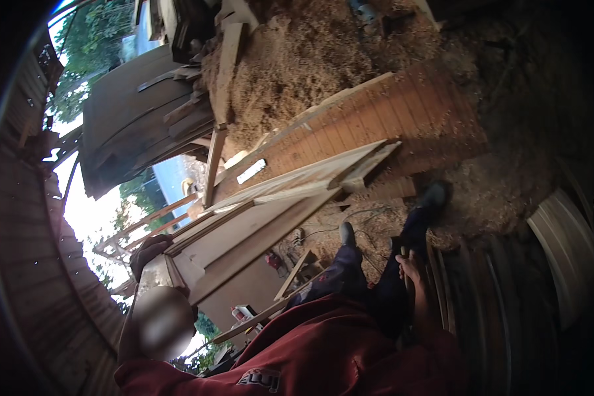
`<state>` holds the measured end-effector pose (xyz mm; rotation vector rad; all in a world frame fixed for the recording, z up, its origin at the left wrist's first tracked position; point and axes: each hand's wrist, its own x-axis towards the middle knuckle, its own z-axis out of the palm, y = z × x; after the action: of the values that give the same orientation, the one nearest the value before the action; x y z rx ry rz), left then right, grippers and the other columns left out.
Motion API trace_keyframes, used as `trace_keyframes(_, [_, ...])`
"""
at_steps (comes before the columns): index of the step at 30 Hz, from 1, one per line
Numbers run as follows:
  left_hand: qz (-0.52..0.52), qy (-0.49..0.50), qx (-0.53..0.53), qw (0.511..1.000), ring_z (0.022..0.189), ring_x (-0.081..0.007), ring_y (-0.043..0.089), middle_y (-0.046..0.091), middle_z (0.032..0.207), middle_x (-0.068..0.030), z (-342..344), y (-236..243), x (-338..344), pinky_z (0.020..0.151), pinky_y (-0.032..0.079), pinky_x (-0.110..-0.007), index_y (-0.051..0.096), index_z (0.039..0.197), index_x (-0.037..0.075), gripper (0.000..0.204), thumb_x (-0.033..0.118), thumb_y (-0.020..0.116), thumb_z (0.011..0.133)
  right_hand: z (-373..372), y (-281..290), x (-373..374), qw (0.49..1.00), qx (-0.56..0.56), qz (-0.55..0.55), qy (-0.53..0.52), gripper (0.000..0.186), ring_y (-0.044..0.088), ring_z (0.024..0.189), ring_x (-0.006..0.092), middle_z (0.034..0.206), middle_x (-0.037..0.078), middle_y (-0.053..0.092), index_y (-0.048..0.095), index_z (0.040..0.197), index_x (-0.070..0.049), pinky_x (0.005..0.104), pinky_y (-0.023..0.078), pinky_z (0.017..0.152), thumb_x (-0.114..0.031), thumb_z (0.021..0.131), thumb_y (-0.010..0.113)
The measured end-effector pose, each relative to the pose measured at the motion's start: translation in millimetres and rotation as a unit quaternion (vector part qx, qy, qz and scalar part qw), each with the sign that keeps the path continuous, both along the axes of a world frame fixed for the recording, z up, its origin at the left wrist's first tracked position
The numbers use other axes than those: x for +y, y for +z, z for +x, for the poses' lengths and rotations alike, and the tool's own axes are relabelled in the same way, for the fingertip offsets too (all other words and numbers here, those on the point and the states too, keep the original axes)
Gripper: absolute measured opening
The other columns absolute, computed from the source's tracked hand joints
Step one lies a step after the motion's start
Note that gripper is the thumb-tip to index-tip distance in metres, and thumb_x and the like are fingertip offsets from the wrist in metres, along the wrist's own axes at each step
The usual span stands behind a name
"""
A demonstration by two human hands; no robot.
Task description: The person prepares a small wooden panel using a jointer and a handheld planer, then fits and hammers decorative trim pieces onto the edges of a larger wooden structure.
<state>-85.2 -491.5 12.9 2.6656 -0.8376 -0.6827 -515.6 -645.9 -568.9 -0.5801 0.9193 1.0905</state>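
A long pale wooden frame with a flat panel (228,232) crosses the view from my left side toward the upper middle. At its near-left end, my left hand (150,255) is dark in shadow and closed over the edge of a wooden rail (157,272). Down by my right leg, my right hand (410,265) is wrapped around a slim tool with a pale handle (405,251). A dark part shows at the tool's upper end, but its kind is too unclear to name. A white tube-like object (251,171) rests beyond the frame.
Wood shavings (297,59) cover the ground around a slatted wooden panel (376,119). Loose boards and a cable (369,212) lie near my feet. Stacked timber (501,284) stands at right. A dark sheet (135,112) and a corrugated wall (33,264) are at left.
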Motion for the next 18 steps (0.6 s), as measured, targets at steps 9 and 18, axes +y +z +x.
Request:
trace_keyframes(9, [0.155, -0.180, -0.275, 0.932, 0.086, -0.0369, 0.068, 0.068, 0.098, -0.0214, -1.0, -4.9, -6.9, 0.074, 0.053, -0.043, 0.062, 0.113, -0.002, 0.055, 0.033, 0.082, 0.076, 0.4, 25.4, -6.4, 0.980, -0.072, -0.174, 0.065, 0.033, 0.061, 0.049, 0.0174, 0.061, 0.009, 0.059, 0.056, 0.113, 0.000, 0.0349, 0.051, 0.044, -0.026, 0.094, 0.062])
trace_keyframes(18, [0.175, -0.005, -0.228, 0.958, 0.079, -0.0386, 0.068, 0.068, 0.088, -0.0221, -12.1, -8.6, -40.0, 0.070, 0.052, -0.044, 0.061, 0.104, -0.002, 0.055, 0.031, 0.089, 0.069, -14.2, 47.7, -0.6, 0.953, -0.120, -0.257, 0.105, 0.033, 0.062, 0.047, 0.0202, 0.059, 0.013, 0.061, 0.055, 0.106, 0.006, 0.0347, 0.052, 0.044, -0.021, 0.089, 0.062])
